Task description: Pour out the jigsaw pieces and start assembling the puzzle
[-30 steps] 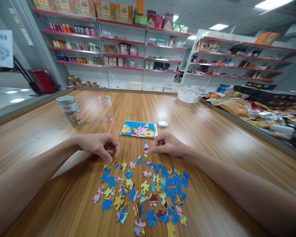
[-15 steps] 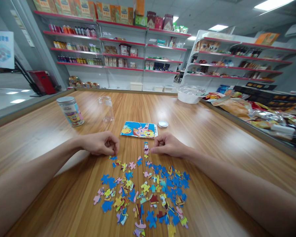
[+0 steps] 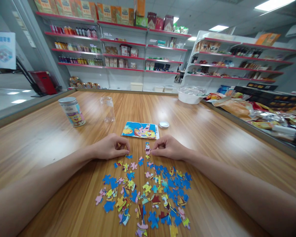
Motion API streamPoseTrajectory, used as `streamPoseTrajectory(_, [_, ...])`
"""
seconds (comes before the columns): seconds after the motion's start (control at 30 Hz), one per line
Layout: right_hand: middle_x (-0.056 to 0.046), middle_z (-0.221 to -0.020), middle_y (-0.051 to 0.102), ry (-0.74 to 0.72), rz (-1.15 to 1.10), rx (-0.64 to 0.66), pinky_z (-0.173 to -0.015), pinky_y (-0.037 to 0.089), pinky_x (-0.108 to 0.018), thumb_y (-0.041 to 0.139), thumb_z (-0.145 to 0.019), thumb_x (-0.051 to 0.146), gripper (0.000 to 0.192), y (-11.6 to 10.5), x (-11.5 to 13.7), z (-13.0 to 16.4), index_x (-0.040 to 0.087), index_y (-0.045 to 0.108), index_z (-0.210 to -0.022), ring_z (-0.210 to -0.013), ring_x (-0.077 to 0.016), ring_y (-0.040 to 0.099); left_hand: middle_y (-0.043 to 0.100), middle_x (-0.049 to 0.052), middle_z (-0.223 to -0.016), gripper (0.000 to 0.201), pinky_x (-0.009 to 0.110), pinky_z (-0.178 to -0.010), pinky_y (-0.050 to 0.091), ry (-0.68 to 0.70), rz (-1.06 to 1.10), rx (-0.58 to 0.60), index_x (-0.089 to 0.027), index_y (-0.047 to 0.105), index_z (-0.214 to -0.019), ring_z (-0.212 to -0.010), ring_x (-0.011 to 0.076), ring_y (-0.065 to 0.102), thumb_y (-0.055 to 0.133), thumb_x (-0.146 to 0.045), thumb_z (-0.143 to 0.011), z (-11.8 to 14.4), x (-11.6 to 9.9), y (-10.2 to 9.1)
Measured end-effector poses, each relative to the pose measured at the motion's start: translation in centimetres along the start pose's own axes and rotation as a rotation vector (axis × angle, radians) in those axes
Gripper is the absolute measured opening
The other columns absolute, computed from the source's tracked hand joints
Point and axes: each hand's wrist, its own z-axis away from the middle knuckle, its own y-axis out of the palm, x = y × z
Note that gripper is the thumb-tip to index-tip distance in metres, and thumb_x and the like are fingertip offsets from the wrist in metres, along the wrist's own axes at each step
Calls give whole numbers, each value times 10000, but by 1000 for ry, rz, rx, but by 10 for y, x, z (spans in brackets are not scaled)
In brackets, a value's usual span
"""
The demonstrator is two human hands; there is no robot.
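- At the upper left of the frame I see a cylindrical tin with a cartoon label and a silver lid (image 3: 72, 111) standing upright on the wide wooden table (image 3: 212, 131); just right of it stands an empty clear plastic jar (image 3: 108, 109), lidless.
- My left hand (image 3: 112, 147) rests left of centre, knuckles up. Its fingers (image 3: 124, 152) are curled in and pinch a small blue jigsaw piece (image 3: 129, 156) flat against the table; I judge it a light pinch, not a lift.
- At centre, above both hands, lies the colourful cartoon reference picture card (image 3: 141, 130), flat, with a small round silver lid (image 3: 164, 124) just beside its right edge.
- Between the hands sits a short joined strip of pink and blue pieces (image 3: 147, 148), lying upright in the frame.
- My right hand (image 3: 169, 146) is right of centre, fingers clenched together at the strip's right edge, steadying it; I cannot tell whether they grip a piece.
- Below both hands, across the lower centre, the loose scatter of blue, yellow and pink jigsaw pieces (image 3: 148, 194) lies spread, mostly face up.
- I judge the step in hand to be bringing the blue piece to the started strip. The next move calls for sliding it rightward, turning it until its tabs line up, then pressing down while the right hand holds the strip firm.
- At the far right edge, snack packets (image 3: 261, 115) are heaped along a counter.
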Motion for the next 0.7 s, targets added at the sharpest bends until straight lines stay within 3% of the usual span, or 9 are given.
streamPoseTrajectory(0.2, [-61,-664,707,-202,143,15,-434,258,-212,671,-830,304,250,3,-8,3,121,791,-952,-463,-62,371,678,23,-696,218,167,-542,396,91,-83,0,-134,722,-839,-579,89,537,605,-312,-884,-1,-4,6])
streamPoseTrajectory(0.3, [-83,-765,748,-275,223,13,-462,317,-212,663,-843,279,228,4,-11,3,150,791,-979,-485,-71,452,669,15,-679,203,172,-540,388,151,-139,-11,-143,724,-861,-564,88,531,596,-296,-897,-1,-10,10])
streamPoseTrajectory(0.53, [-62,-710,732,-343,284,22,-460,327,-209,647,-868,262,212,3,-12,3,157,784,-991,-459,-64,426,624,-10,-649,174,183,-539,381,273,-196,-50,-176,714,-973,-559,89,531,595,-298,-934,-2,-20,19])
streamPoseTrajectory(0.7, [-77,-710,733,-415,170,70,-437,327,-194,653,-835,227,198,-1,-7,4,110,780,-932,-460,-63,456,651,65,-930,190,276,-760,498,409,-273,-135,-196,694,-1070,-858,170,609,581,-292,-951,-3,-21,20])
